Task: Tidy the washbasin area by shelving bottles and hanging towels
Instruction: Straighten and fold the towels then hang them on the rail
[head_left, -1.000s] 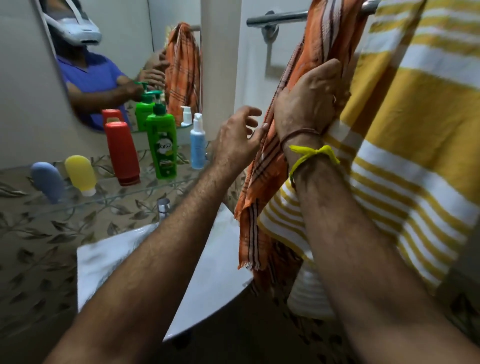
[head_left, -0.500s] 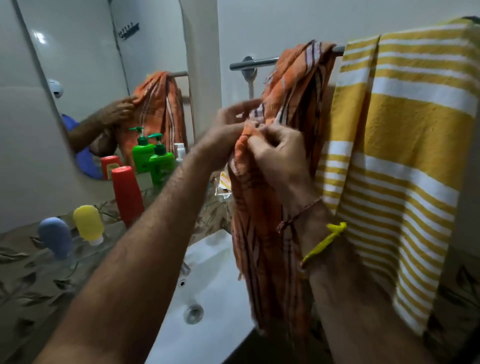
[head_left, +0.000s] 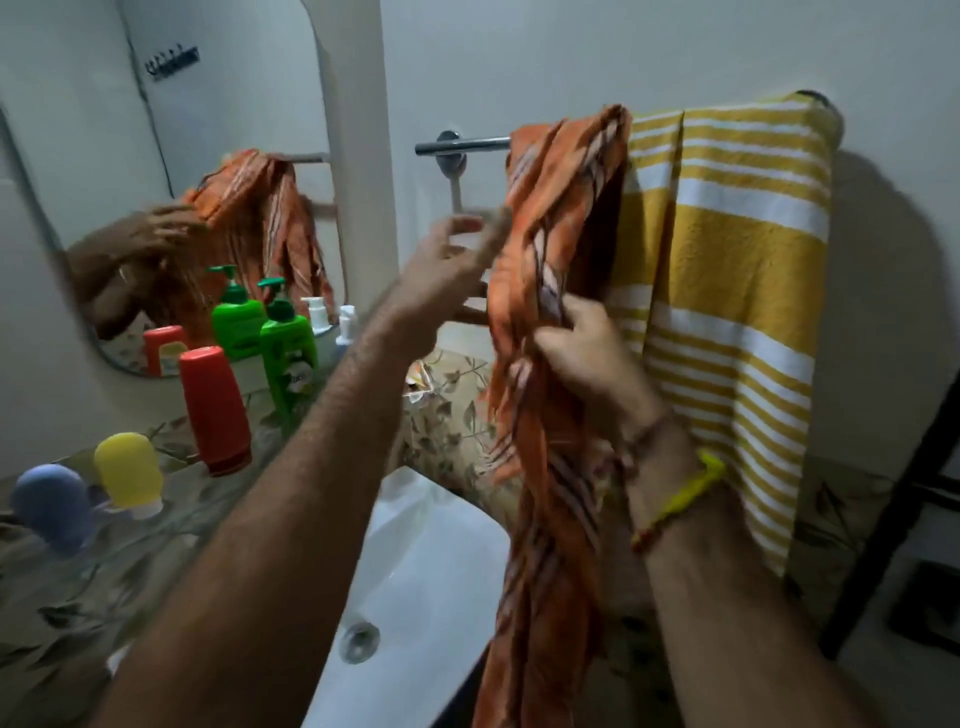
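On the towel rail (head_left: 467, 144) above the washbasin (head_left: 431, 566), the orange towel (head_left: 556, 249) hung bunched just beside the yellow striped towel (head_left: 727, 260), the two touching along one edge. My right hand (head_left: 587, 353) was clenched on a fold of the orange towel partway down its length. My left hand (head_left: 447, 270) was spread with fingers loose at the cloth's left edge; it was blurred, and I could not tell whether it gripped anything. Along the shelf under the mirror (head_left: 156, 156) stood a blue bottle (head_left: 49, 506), a yellow bottle (head_left: 130, 467), a red bottle (head_left: 215, 410) and a green pump bottle (head_left: 288, 348), with a white pump bottle (head_left: 345, 325) behind my forearm.
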